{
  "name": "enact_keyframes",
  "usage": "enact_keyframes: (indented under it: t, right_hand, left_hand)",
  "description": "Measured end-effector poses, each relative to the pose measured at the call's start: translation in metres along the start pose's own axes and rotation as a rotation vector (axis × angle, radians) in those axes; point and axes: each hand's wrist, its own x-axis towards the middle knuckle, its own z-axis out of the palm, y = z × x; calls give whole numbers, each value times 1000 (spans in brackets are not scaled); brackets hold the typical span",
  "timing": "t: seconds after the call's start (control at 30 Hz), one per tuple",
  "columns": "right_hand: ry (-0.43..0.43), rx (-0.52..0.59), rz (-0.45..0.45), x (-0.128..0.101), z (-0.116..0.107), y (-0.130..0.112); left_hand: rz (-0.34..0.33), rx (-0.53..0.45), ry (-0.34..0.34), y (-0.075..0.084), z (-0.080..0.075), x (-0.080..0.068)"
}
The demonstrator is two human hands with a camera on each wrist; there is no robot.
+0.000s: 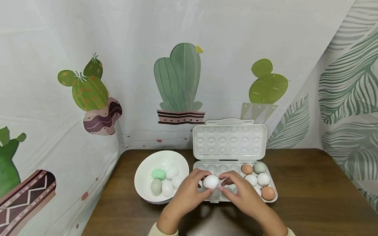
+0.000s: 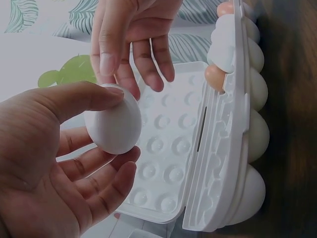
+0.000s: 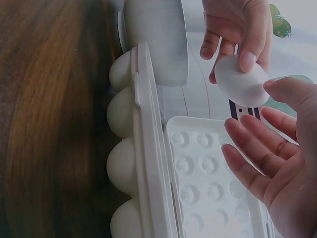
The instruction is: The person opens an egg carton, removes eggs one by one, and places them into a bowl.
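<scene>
A white egg [image 1: 211, 182] is held up over the egg box by my left hand [image 1: 190, 190]; thumb and fingers pinch it in the left wrist view. My right hand [image 1: 243, 193] is at the egg's other end, its thumb tip right at the shell and its other fingers loosely spread in the right wrist view. Below both hands lies the white plastic egg box [image 1: 274, 193], lid raised. Its right end holds several eggs, among them a brown egg [image 1: 267, 193], a grey-green egg [image 1: 259, 168] and a white egg [image 1: 263, 179]. My hands hide part of the front cups.
Left of the box stands a white bowl [image 1: 141, 180] with several eggs, including a mint-green egg [image 1: 158, 174] and a grey-green egg [image 1: 156, 186]. The raised lid [image 1: 229, 141] leans back near the cactus-printed cloth [image 1: 133, 82]. Everything stands on a dark wooden table [image 1: 319, 196].
</scene>
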Motion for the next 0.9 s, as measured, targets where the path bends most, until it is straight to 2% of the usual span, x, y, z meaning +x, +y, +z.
enact_keyframes:
  t: [0.43,0.7,0.9]
  right_hand:
    - [-8,-29,4,1,-5,3]
    - [4,-17,-16,1,-9,8]
    - [22,-47,13,1,-14,12]
  left_hand:
    - [-2,5,31,-5,-5,0]
    - [-31,25,38,-7,-9,-1]
    - [-52,36,54,-9,-13,0]
